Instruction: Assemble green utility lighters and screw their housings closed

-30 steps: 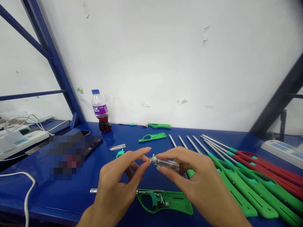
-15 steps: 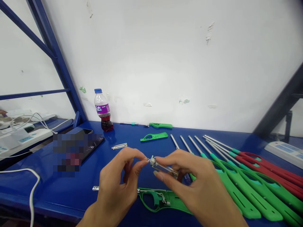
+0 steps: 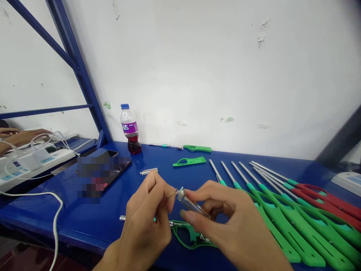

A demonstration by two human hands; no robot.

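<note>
My right hand grips a small clear cartridge with a pale valve cap between thumb and fingers, tilted with its cap toward the left. My left hand is closed right at the cap end; whatever its fingertips pinch is too small to name. Under both hands lies an opened green lighter shell with inner parts. Another clear cartridge rests behind my left hand. Farther back are a green half shell and a green handle piece.
Several green lighters with metal tubes fan out at the right, beside red ones. A drink bottle and phones stand or lie left. Another person's hands are near power strips and cables.
My left hand has rotated at the cap, its fingers curling more tightly. The view has shifted left, and another person's hands show more at the far left.
</note>
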